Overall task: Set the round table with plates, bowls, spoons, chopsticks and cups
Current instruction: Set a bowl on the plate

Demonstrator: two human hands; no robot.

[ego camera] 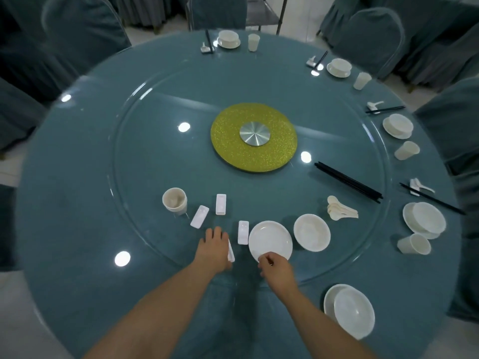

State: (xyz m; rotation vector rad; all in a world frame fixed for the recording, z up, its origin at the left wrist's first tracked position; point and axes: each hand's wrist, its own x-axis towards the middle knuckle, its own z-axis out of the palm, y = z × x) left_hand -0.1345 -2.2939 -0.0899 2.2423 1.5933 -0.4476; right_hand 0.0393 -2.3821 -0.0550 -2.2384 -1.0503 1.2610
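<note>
My right hand (276,269) pinches the near rim of a white plate (270,239) on the glass turntable (145,161). My left hand (213,246) lies over a white chopstick rest (231,251) and holds it at its right side. Three more rests lie nearby (243,232), (220,204), (199,216). A white bowl (311,232) sits right of the plate. Stacked spoons (340,211) and a bundle of black chopsticks (348,182) lie further right. A cup (174,199) stands at the left.
Finished place settings with plate, bowl, cup, spoon and chopsticks ring the far and right edge (425,220), (398,125), (339,67), (228,38). A bowl on a plate (350,310) sits near right. A gold disc (254,137) marks the centre. Covered chairs (85,29) surround the table.
</note>
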